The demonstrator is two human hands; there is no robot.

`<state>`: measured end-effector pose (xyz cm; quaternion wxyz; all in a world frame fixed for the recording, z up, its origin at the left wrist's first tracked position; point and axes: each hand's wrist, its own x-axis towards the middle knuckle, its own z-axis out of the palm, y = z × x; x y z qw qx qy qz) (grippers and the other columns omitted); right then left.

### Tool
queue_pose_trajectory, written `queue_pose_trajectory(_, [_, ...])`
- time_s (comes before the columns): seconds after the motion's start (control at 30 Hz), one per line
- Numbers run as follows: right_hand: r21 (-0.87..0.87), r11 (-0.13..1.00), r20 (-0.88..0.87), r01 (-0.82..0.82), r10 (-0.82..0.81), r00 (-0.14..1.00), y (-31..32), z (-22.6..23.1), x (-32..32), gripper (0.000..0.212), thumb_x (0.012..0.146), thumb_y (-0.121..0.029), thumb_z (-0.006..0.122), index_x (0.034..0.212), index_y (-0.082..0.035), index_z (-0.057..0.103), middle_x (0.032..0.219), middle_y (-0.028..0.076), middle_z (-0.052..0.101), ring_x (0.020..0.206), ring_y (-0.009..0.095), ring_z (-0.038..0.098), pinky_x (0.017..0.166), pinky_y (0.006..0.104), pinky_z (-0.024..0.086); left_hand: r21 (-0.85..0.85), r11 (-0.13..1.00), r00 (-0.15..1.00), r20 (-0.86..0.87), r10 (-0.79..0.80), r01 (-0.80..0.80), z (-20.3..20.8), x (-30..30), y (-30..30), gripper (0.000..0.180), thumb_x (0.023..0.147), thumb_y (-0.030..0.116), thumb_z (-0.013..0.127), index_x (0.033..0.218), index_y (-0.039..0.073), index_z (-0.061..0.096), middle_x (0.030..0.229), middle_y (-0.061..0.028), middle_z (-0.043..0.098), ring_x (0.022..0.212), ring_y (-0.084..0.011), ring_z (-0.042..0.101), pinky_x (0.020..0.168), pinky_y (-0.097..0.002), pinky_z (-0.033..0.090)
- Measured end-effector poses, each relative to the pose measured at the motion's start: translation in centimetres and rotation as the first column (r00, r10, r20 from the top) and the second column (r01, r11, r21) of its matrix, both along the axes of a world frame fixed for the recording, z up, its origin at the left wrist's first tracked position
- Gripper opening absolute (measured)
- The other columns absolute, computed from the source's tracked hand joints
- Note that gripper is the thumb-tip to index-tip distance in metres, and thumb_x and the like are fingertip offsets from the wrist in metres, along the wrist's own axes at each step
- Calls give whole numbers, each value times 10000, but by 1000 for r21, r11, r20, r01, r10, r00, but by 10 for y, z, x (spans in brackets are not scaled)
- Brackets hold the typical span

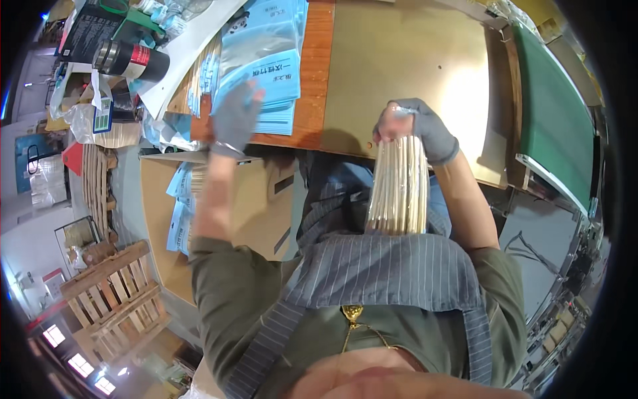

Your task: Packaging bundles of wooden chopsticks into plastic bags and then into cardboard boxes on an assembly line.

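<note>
My right hand (pixel 417 128), in a grey glove with bare fingertips, is closed around the top of a bundle of thin wooden sticks in clear plastic (pixel 399 189). The bundle hangs down in front of my striped apron. My left hand (pixel 236 121), gloved the same way, is at the near left edge of a stack of blue-and-clear printed plastic bags (pixel 266 70). Motion smears its fingers, so whether they grip a bag cannot be told. More wooden sticks (pixel 207 66) lie along the left side of the stack.
Below my left forearm stands an open cardboard box (pixel 262 223) with blue-labelled packs (pixel 178 226) inside. A dark thermos (pixel 133 61) lies at the far left of the table. A tan board (pixel 399 53) covers the table's right part, beside a green panel (pixel 557 113). Wooden pallets (pixel 116 299) stand at left.
</note>
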<state>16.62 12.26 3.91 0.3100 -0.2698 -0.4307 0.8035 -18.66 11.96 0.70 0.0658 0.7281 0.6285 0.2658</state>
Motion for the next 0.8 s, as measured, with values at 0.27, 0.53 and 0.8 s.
queue_pose_trajectory(0.27, [19, 996, 20, 87, -87, 996, -8, 12, -3, 197, 782, -190, 595, 742, 2, 616, 732, 100, 626, 720, 192, 594, 689, 287, 464, -56, 998, 997, 75, 24, -19, -60, -62, 27, 378, 839, 347, 644, 1075, 52, 654, 1140, -173, 622, 1058, -317, 584, 913, -362, 449])
queue_pose_trajectory(0.53, [4, 995, -40, 99, -99, 994, -22, 7, 13, 182, 793, -179, 593, 769, 1, 607, 740, 97, 613, 760, 207, 601, 727, 313, 478, 18, 979, 887, -428, -174, 201, -35, -41, -5, 620, 766, 371, 726, 1225, -4, 545, 1293, -188, 522, 1194, -299, 502, 985, -341, 405])
queue_pose_trajectory(0.8, [54, 991, -5, 126, -126, 992, -22, 13, 21, 157, 795, -194, 569, 784, -38, 580, 717, 99, 579, 759, 244, 571, 791, 351, 462, -498, 856, 796, -458, -395, 138, 1, -50, 28, 788, 706, 311, 716, 1389, 106, 380, 1436, -139, 375, 1256, -299, 434, 1028, -338, 384])
